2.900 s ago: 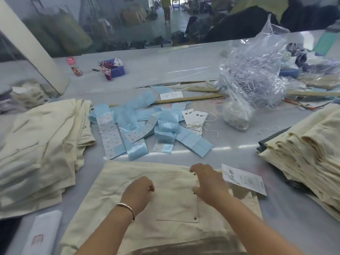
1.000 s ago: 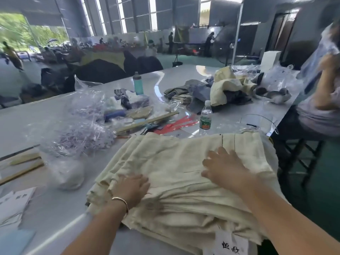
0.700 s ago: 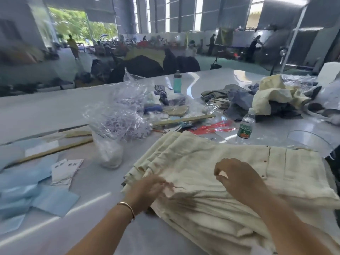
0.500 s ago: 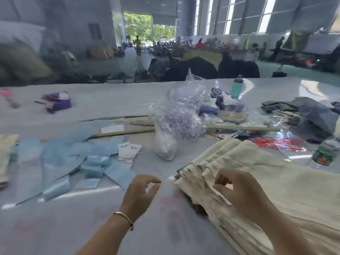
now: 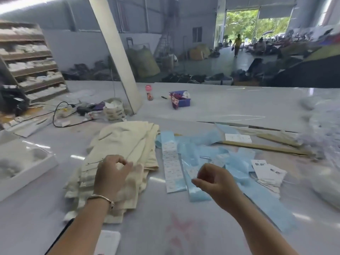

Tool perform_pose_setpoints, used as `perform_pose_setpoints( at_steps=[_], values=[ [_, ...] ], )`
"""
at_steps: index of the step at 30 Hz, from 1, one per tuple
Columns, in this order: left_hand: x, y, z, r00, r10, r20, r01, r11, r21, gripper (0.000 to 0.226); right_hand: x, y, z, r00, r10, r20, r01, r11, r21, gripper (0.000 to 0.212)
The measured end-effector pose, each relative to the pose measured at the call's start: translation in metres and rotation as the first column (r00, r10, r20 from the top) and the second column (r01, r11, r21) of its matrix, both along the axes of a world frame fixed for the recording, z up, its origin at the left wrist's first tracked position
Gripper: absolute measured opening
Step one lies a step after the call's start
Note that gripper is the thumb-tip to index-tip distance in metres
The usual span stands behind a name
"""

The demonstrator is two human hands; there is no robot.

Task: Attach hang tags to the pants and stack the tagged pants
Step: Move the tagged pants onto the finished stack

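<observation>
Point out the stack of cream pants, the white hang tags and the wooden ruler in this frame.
stack of cream pants (image 5: 127,144): head view, on the top pair's upper fabric.
white hang tags (image 5: 268,171): head view, on the top tag's printed face.
wooden ruler (image 5: 265,147): head view, midway along its length.

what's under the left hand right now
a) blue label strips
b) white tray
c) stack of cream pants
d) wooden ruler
c: the left hand hovers with loosely curled fingers over the stack of cream pants; the blue strips lie to its right.
</observation>
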State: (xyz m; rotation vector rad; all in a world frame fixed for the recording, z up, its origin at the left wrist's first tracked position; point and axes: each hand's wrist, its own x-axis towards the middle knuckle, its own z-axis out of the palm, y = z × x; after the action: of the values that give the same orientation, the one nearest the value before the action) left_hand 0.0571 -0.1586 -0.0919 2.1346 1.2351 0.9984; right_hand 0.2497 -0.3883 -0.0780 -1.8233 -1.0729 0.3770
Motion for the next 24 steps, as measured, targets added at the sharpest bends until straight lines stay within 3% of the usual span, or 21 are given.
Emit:
perform_pose_setpoints(
  at_steps=[3,6,9,13,17,20,24],
  values=[
    [-0.005,0.074,-0.018,0.986,0.051,-0.159,-0.058,0.997,-0.040,0.014,-0.013,0.079,-0.001,1.000,0.002,-0.024,-0.002,1.000,-0.001,0.022],
    [0.002,0.121,-0.043,0.944,0.004,-0.330,-0.040,0.994,-0.102,0.052,-0.021,0.135,-0.010,0.999,0.015,-0.051,-0.016,1.000,-0.019,0.021],
    [0.015,0.150,-0.068,0.805,-0.148,-0.574,0.055,0.983,-0.176,0.074,-0.024,0.169,-0.022,0.998,0.024,-0.065,-0.029,0.997,-0.070,0.021],
    [0.024,0.177,-0.079,0.651,-0.169,-0.740,0.100,0.986,-0.137,0.057,-0.021,0.191,-0.039,0.997,0.024,-0.072,-0.035,0.987,-0.155,0.019],
    [0.030,0.195,-0.077,0.542,-0.117,-0.832,0.053,0.993,-0.105,0.055,-0.019,0.201,-0.057,0.992,-0.005,-0.128,-0.021,0.979,-0.204,0.018],
    [0.039,0.206,-0.072,0.547,-0.103,-0.831,0.054,0.995,-0.087,0.048,-0.023,0.206,-0.069,0.986,0.000,-0.165,-0.038,0.973,-0.226,0.017],
    [0.025,0.227,-0.032,0.713,-0.140,-0.687,0.131,0.989,-0.065,0.015,-0.025,0.212,-0.077,0.985,0.026,-0.173,-0.079,0.949,-0.304,0.015]
  ],
)
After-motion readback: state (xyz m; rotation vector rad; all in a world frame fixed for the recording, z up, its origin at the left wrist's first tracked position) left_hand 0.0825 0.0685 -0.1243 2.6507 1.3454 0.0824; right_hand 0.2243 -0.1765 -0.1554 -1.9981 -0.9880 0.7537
